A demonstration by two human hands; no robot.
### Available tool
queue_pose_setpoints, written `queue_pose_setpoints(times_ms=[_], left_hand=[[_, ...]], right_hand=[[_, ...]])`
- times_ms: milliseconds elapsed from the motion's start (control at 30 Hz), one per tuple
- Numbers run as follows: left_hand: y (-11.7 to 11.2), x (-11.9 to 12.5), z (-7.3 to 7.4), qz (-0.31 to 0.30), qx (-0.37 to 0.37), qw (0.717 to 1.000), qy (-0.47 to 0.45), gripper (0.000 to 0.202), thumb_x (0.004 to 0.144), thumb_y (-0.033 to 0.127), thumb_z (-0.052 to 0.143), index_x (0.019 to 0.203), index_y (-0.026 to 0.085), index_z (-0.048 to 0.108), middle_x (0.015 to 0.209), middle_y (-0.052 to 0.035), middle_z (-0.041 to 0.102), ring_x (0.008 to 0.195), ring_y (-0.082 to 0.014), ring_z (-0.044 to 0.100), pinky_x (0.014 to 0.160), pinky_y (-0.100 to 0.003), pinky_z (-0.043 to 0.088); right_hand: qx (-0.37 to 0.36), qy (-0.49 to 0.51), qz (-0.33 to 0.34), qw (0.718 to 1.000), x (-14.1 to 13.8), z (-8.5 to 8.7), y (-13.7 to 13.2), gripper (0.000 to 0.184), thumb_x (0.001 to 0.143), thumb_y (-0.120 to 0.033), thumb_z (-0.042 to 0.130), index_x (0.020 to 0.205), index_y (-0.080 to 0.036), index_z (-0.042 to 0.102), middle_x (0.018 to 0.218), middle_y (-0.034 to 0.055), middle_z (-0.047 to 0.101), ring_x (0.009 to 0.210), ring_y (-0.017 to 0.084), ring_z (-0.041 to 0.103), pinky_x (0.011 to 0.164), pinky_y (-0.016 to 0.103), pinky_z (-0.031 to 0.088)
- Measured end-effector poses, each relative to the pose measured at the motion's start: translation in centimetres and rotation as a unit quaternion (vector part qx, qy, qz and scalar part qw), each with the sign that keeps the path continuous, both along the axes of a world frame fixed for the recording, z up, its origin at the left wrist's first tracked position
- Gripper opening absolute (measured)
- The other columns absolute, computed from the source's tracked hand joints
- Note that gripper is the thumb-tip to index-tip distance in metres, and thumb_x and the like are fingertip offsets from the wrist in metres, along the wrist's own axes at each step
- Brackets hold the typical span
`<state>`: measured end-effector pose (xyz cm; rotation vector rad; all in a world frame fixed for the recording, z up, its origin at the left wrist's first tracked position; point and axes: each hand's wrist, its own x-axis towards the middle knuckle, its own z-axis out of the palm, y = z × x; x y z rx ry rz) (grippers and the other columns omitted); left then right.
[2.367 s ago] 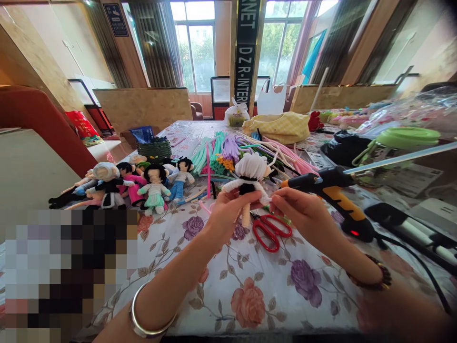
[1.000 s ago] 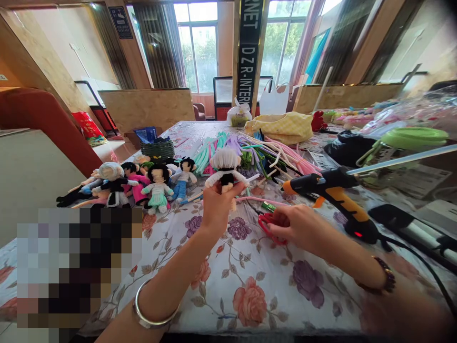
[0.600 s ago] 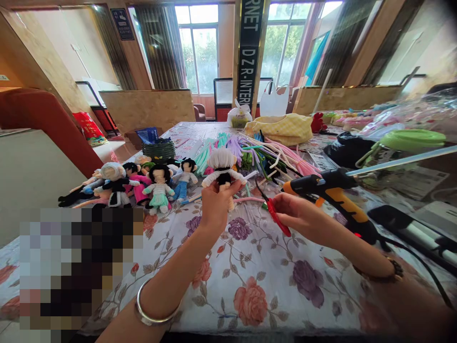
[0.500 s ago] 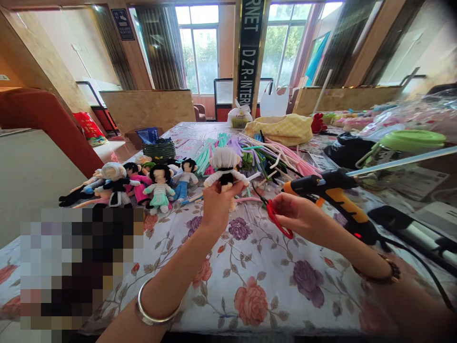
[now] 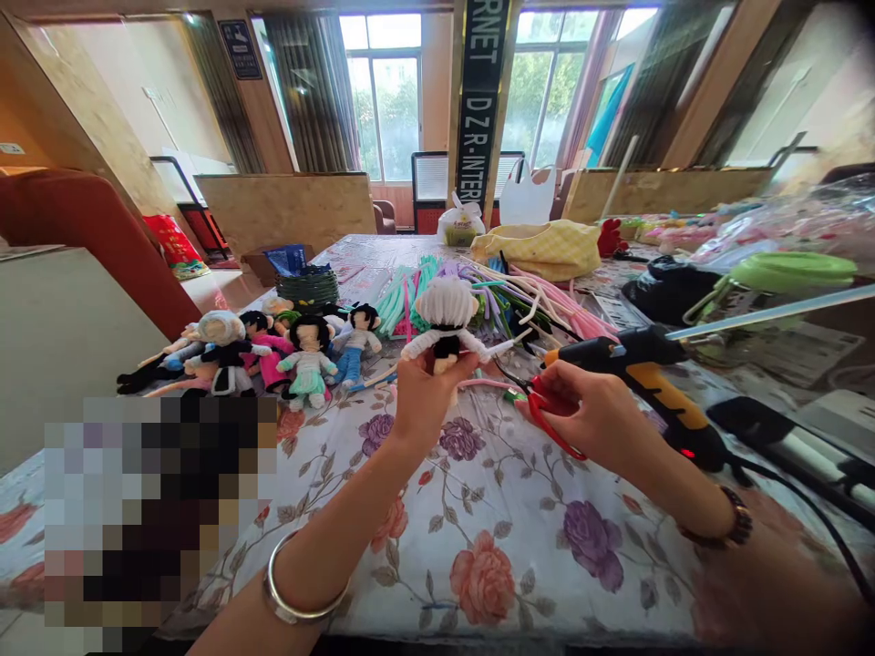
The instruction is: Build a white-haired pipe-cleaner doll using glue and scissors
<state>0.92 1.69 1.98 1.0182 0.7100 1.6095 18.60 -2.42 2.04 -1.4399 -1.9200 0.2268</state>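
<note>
A small doll (image 5: 447, 305) with white hair, white sleeves and a black body is held upright in my left hand (image 5: 425, 401), which is closed around its lower part. My right hand (image 5: 591, 410) has its fingers in the handles of red-handled scissors (image 5: 547, 424). Their dark blades point left, close to the doll's outstretched right-side arm; whether they touch it I cannot tell. Just behind the blades lie loose pipe cleaners (image 5: 547, 301) in pink, green, purple and white. Beyond my right hand rests an orange and black glue gun (image 5: 649, 378) with a long glue stick.
Several finished dolls (image 5: 307, 360) sit together at the left, before a dark green stack (image 5: 305, 290). A yellow checked pouch (image 5: 537, 249) and plastic bags (image 5: 459, 221) stand at the back. At right are a green-lidded jar (image 5: 786, 273) and a black cable (image 5: 813, 501). A floral cloth (image 5: 478, 574) covers the table.
The doll in my left hand has moved slightly right and is turned a little. My right hand has shifted right with the scissors, whose blades now lie near the doll's arm end.
</note>
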Motion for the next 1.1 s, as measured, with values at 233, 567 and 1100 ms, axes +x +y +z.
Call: queue_pose_setpoints(times_ms=[233, 567, 1100], left_hand=[[-0.1, 0.0, -0.1, -0.003, 0.025, 0.999, 0.048, 0.021, 0.052, 0.016, 0.080, 0.071, 0.018, 0.069, 0.071, 0.0015, 0.068, 0.069, -0.0136, 0.062, 0.073, -0.028, 0.051], [-0.1, 0.0, -0.5, 0.013, 0.041, 0.996, 0.076, 0.021, 0.055, 0.018, 0.079, 0.074, 0.019, 0.071, 0.075, 0.0001, 0.070, 0.072, -0.0153, 0.063, 0.074, -0.029, 0.050], [0.5, -1.1, 0.0, -0.014, 0.055, 0.984, 0.168, 0.016, 0.058, 0.018, 0.076, 0.073, 0.018, 0.070, 0.074, -0.0011, 0.068, 0.072, -0.0167, 0.061, 0.075, -0.030, 0.048]], right_hand=[[0.004, -0.005, 0.002, 1.000, 0.0, -0.3, 0.0, 0.020, 0.071, -0.037, 0.064, 0.068, -0.021, 0.051, 0.057, 0.0004, 0.061, 0.049, 0.013, 0.055, 0.046, 0.024, 0.045], [-0.003, -0.015, -0.010, 1.000, 0.0, -0.5, -0.1, 0.021, 0.071, -0.037, 0.064, 0.066, -0.021, 0.051, 0.055, -0.0001, 0.061, 0.047, 0.013, 0.054, 0.046, 0.024, 0.042], [-0.087, 0.035, 0.028, 0.995, -0.5, -1.5, 0.1, 0.044, 0.070, -0.058, 0.064, 0.057, -0.020, 0.046, 0.050, -0.0037, 0.044, 0.047, 0.009, 0.038, 0.042, 0.022, 0.030]])
